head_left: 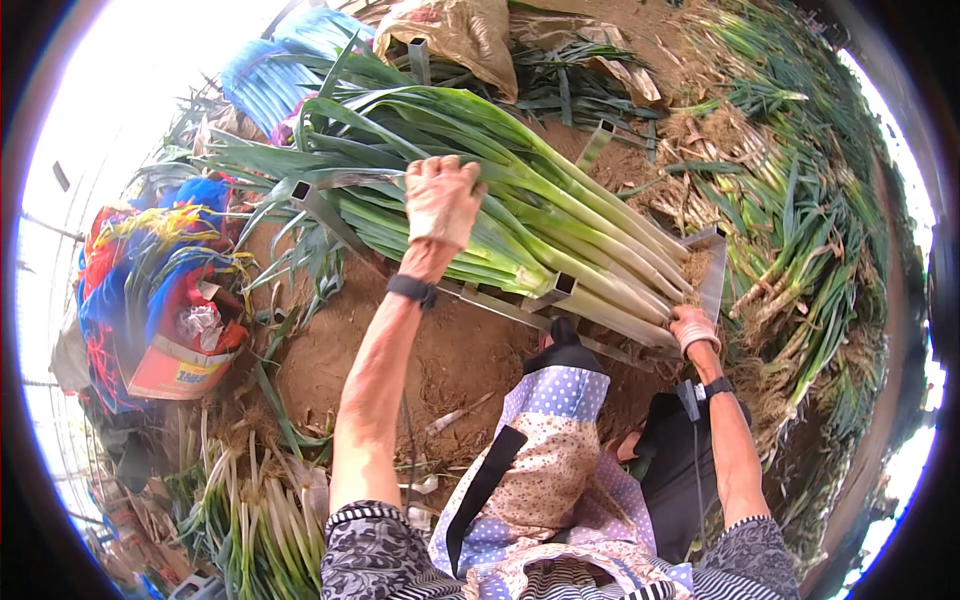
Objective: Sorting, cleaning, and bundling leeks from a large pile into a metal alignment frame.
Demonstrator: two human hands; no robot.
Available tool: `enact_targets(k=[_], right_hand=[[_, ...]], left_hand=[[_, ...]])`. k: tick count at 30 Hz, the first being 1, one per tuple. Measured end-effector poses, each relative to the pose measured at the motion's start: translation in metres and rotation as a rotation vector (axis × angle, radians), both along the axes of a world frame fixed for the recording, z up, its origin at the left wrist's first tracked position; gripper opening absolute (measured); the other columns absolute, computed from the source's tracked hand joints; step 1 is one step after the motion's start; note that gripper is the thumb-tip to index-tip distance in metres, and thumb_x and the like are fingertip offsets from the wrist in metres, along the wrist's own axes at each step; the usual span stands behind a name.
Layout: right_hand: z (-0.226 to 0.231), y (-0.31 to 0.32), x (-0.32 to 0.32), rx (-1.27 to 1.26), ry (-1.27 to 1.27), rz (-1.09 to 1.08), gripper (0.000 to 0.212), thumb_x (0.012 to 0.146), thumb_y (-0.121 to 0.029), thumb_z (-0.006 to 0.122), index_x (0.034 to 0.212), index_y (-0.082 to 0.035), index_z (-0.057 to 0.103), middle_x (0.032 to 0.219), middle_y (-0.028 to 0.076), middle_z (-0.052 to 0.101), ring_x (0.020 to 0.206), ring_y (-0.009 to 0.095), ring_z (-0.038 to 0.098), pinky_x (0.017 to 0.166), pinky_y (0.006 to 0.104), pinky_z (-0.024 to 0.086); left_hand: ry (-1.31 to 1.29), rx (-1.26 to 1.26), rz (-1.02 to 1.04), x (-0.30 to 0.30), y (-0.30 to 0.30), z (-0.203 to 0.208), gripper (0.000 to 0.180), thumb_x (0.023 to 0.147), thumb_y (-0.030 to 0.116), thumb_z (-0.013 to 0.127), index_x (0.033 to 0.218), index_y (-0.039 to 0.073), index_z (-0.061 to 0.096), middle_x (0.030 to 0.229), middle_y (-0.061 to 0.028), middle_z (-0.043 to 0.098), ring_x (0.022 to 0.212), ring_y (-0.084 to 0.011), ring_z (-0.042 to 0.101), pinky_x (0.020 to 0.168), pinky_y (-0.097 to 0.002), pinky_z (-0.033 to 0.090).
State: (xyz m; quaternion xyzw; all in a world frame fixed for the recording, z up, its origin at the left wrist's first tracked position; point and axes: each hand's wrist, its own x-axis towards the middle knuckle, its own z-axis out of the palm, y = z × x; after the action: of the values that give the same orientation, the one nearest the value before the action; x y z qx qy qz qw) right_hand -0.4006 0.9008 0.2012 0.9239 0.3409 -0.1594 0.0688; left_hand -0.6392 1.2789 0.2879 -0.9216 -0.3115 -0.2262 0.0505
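A thick bundle of leeks (590, 225) lies slantwise in a metal frame (708, 262) with square-tube uprights. Its green leaves point to the far left and its white root ends to the near right. My left hand (442, 203), in a pale glove, presses on the leafy part with its fingers curled over the leaves. At the root end, my right hand (692, 328), also gloved, is closed around the lowest white stalk beside the frame's end plate. The undersides of both hands' fingers are hidden.
A long heap of leeks (800, 230) lines the right side. More leeks (255, 520) lie at the lower left. A cardboard box (180, 368) with blue, red and yellow strings stands left. Blue netting (265, 80) and a tan sack (455, 40) lie beyond the frame, on bare soil (385, 370).
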Motion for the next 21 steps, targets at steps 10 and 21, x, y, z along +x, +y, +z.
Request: enact_targets(k=[10,21], right_hand=[[0.001,-0.003,-0.002,0.023,0.012,-0.054,0.025,0.075,-0.019,0.053,0.097,-0.008,0.060,0.109,0.013,0.058,0.104,0.034,0.052,0.087,0.0418,0.043],[-0.009,-0.001,0.004,0.071,0.025,-0.050,0.022,0.076,-0.021,0.055,0.093,-0.009,0.061,0.105,0.015,0.059,0.098,0.035,0.056,0.081,0.0437,0.045]], left_hand=[[0.260,0.128,-0.192,-0.028,0.033,0.012,0.051,0.081,0.055,0.049,0.069,0.008,0.065,0.076,-0.0098,0.060,0.084,-0.0258,0.055,0.077,-0.0386,0.040],[0.282,0.036,0.034,-0.025,0.001,-0.019,0.061,0.086,0.060,0.035,0.065,0.011,0.066,0.071,-0.0108,0.065,0.066,-0.0267,0.063,0.062,-0.0411,0.048]])
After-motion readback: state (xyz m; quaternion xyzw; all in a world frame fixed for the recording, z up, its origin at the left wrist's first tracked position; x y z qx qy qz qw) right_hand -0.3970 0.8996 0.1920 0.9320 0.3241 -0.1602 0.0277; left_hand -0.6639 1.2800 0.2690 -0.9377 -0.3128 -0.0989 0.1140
